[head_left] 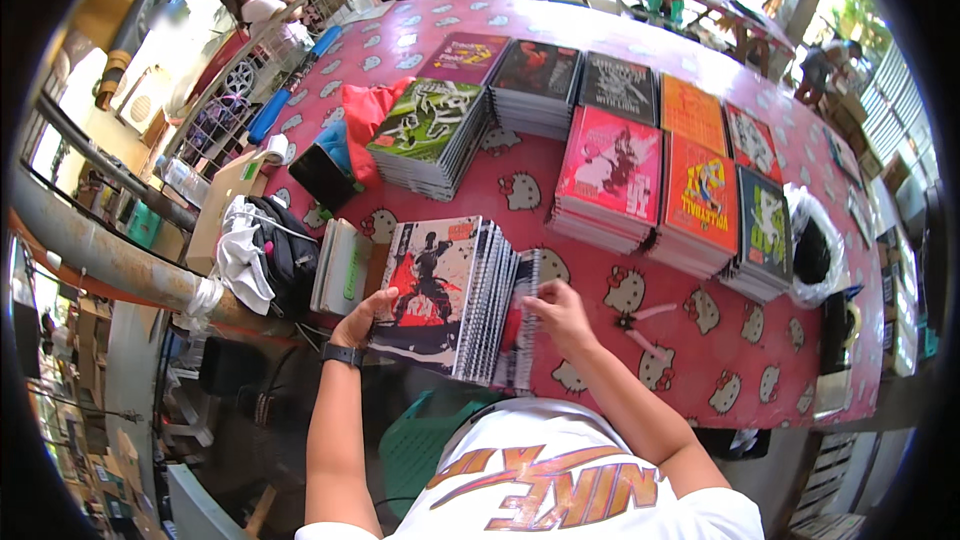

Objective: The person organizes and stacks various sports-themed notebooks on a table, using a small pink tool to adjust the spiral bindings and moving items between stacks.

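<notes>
Notebooks (430, 275), long axis running forward, lie between left hand (362, 325) gripping their edge and right hand (562, 316) pinching the nearest coiled edge (529, 335).

Left hand (372, 318) at worktop's (722, 392) near edge, thumb uppermost, forearm reaching straight ahead. Right hand (558, 312) just inside same edge, fingertips pinched, forearm slanting inward.

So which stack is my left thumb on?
The cream stack nearest you, showing a black and red figure; your left hand is on no other cover.
</notes>
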`<state>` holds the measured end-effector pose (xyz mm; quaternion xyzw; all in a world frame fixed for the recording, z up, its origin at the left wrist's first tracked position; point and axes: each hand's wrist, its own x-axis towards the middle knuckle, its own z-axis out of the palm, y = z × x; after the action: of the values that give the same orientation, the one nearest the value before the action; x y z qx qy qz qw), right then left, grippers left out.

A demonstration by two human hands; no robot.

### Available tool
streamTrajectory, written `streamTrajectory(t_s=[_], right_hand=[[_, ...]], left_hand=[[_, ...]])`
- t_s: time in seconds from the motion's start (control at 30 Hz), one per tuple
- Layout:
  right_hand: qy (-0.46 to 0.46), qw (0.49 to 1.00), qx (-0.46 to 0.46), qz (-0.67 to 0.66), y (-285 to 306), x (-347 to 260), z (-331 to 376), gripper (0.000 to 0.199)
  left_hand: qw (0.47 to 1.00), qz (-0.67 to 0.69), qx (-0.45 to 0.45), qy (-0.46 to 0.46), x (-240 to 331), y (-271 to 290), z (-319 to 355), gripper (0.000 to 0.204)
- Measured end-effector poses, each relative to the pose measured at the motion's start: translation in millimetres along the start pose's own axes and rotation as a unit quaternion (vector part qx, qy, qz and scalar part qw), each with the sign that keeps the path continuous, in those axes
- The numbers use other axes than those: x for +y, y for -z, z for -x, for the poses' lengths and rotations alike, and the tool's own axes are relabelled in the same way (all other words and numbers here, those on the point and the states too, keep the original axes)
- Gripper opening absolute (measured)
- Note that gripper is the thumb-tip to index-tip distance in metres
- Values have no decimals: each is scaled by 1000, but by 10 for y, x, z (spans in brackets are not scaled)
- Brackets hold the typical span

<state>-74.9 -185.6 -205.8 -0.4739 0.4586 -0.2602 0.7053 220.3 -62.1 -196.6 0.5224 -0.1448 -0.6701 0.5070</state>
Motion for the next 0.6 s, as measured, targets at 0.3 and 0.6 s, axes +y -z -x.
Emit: streamTrajectory(t_s=[0.3, 0.6], right_hand=[[261, 961, -34, -84, 98, -1337, 590, 16], [123, 968, 52, 211, -135, 167, 322, 82]], left_hand=[[977, -191, -25, -93, -88, -121, 48, 70], [995, 0, -79, -63, -363, -133, 126, 73]])
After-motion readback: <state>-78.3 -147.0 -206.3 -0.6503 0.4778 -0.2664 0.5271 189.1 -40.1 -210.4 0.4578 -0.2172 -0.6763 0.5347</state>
